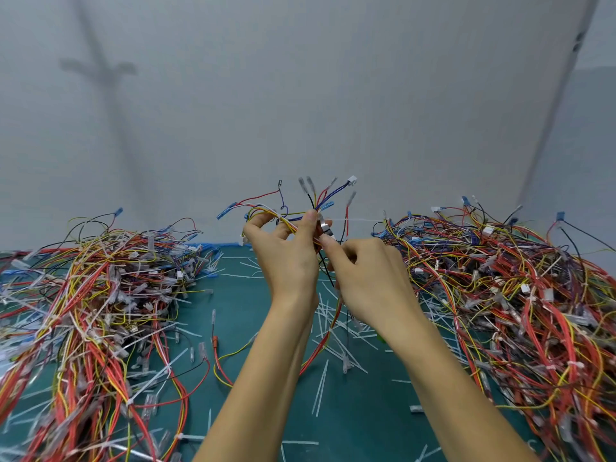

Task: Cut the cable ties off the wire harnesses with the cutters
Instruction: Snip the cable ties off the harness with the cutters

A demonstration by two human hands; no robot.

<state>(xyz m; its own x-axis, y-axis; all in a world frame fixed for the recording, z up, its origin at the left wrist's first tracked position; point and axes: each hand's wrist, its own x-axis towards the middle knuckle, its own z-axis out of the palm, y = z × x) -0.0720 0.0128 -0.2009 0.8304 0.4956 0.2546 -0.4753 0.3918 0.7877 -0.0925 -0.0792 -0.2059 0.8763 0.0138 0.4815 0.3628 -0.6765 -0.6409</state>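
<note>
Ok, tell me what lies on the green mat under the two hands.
Loose white cable ties lie scattered on the mat, and wires of the held harness hang over them. The forearms hide the rest.

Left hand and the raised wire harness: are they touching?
Touching. The head view shows the left hand pinching the raised wire harness between thumb and fingers.

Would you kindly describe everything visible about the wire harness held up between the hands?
The wire harness is a bundle of thin plastic-coated wires, red, yellow, blue, black and white. Its ends fan upward with clear-sleeved terminals, blue ones and a small white plug. The left hand pinches it in mid-air; the right hand holds the cutters against it. Its tail hangs toward the green mat.
</note>
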